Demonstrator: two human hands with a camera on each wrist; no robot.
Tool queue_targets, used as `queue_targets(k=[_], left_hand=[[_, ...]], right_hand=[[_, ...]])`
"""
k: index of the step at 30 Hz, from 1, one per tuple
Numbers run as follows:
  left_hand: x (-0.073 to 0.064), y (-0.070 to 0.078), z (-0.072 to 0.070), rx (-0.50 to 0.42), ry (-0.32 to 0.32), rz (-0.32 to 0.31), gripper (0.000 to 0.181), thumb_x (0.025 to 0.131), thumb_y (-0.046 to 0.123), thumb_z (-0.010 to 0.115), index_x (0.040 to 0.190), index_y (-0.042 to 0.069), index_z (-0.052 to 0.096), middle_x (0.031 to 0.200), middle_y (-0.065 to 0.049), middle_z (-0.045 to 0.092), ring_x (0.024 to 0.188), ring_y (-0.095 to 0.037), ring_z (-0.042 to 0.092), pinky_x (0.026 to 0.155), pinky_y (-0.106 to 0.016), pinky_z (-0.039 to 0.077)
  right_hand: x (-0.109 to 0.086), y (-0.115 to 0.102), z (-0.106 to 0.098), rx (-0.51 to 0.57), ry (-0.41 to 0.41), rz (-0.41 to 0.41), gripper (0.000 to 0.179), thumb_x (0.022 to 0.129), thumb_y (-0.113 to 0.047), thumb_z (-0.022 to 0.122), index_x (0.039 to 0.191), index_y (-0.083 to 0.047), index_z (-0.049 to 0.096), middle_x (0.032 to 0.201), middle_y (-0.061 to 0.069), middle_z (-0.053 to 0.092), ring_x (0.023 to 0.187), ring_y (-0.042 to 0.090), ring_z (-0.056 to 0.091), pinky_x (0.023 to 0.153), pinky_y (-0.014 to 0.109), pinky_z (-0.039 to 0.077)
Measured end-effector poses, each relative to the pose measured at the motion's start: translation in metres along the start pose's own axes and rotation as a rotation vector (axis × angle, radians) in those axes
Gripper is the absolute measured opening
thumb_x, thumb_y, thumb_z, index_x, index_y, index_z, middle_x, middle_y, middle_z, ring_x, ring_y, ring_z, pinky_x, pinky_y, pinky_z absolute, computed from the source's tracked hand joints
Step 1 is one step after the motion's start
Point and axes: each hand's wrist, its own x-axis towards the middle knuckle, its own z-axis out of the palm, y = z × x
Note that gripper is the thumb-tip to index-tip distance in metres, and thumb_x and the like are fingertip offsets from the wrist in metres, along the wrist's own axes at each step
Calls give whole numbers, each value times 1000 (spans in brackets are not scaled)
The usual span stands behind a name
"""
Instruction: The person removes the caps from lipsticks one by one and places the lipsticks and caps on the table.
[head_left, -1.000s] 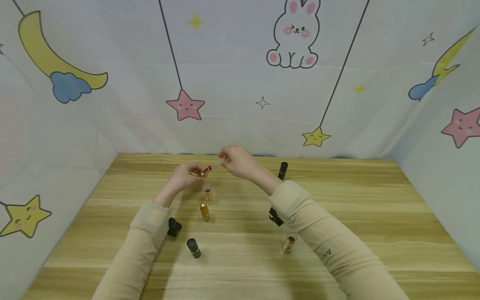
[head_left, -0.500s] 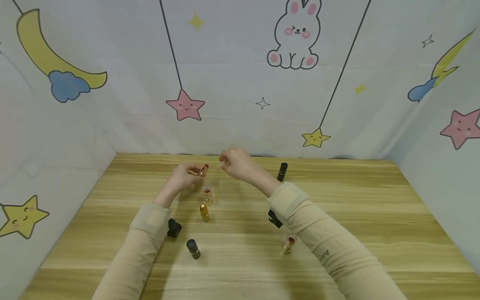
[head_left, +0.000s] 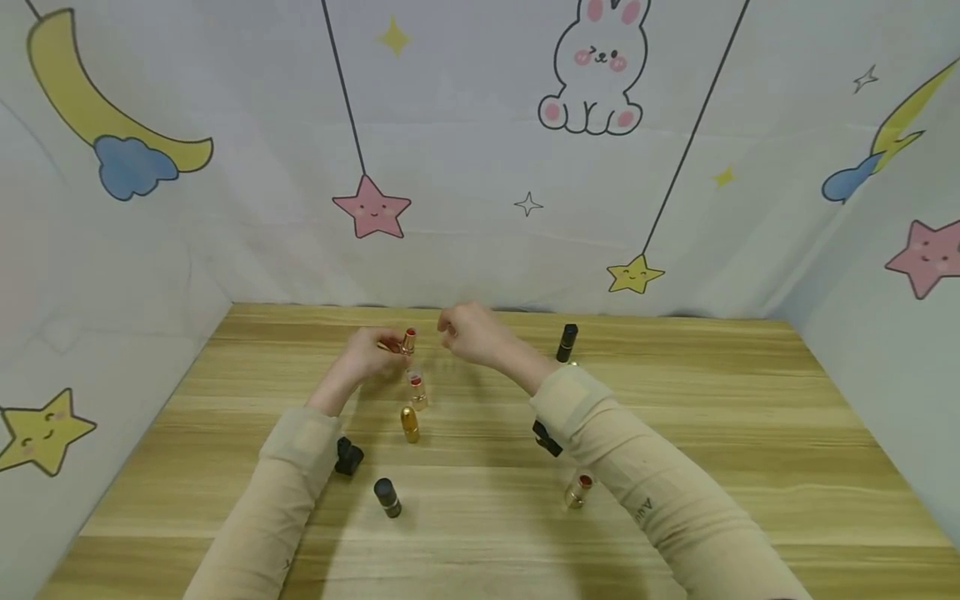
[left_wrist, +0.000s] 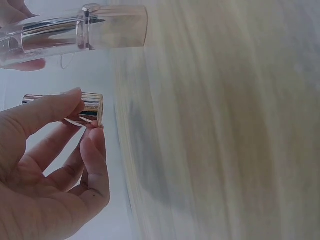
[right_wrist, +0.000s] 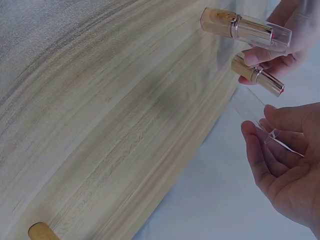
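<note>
In the head view my left hand (head_left: 371, 352) pinches a gold lipstick (head_left: 408, 342) near the back of the table, its red tip upward. The left wrist view shows thumb and fingertips around its metal tube (left_wrist: 92, 107). To its right my right hand (head_left: 474, 335) is raised, its fingers curled. The right wrist view shows it pinching a clear plastic cap (right_wrist: 260, 124), apart from the lipstick and facing its red end. Just in front of the left hand stands another lipstick (head_left: 417, 393) under a clear cover.
A gold bullet-shaped lipstick (head_left: 409, 425) and a black tube (head_left: 387, 497) stand nearer on the wooden table (head_left: 465, 533). On the right are a gold lipstick with a red tip (head_left: 578, 492), beside the sleeve, and a black tube (head_left: 567, 343). A patterned cloth (head_left: 480, 150) hangs behind.
The lipstick in my left hand has turned from a rightward tilt to nearly upright. My right hand has lowered slightly, toward the table.
</note>
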Motion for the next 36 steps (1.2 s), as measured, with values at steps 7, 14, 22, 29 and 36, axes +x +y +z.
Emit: queue_targets(k=[7, 14, 22, 29, 36], left_hand=[[2, -5, 0, 61, 13, 34, 25, 83, 14, 72, 103, 0, 66, 101, -16, 65, 98, -30, 58, 73, -29, 44], [3, -7, 1, 99, 6, 68, 17, 83, 10, 71, 95, -1, 66, 101, -18, 66, 95, -31, 62, 66, -24, 45], [6, -8, 6, 113, -17, 105, 15, 83, 5, 67, 95, -4, 66, 100, -22, 66, 92, -31, 61, 68, -27, 47], [8, -9, 11, 122, -39, 96, 17, 84, 7, 67, 97, -5, 67, 102, -22, 66, 91, -29, 59, 74, -32, 48], [9, -9, 13, 117, -35, 102, 15, 83, 6, 68, 95, -4, 68, 101, -21, 66, 89, -26, 58, 73, -29, 45]], right_hand=[[3, -3, 6, -34, -40, -10, 26, 92, -9, 61, 116, 0, 64, 113, 13, 69, 102, 23, 66, 88, 30, 54], [5, -4, 9, -71, -46, -12, 26, 91, -10, 63, 115, -1, 66, 112, 12, 70, 97, 22, 67, 86, 30, 54], [9, -5, 12, -112, -62, -20, 24, 90, -10, 64, 113, -2, 67, 113, 11, 70, 101, 22, 67, 87, 32, 54], [10, -3, 15, -135, -78, -15, 24, 89, -7, 61, 112, -2, 67, 113, 11, 70, 103, 23, 66, 89, 32, 53], [11, -1, 19, -167, -69, -26, 23, 88, -6, 60, 110, -2, 67, 110, 11, 68, 102, 23, 65, 89, 32, 53]])
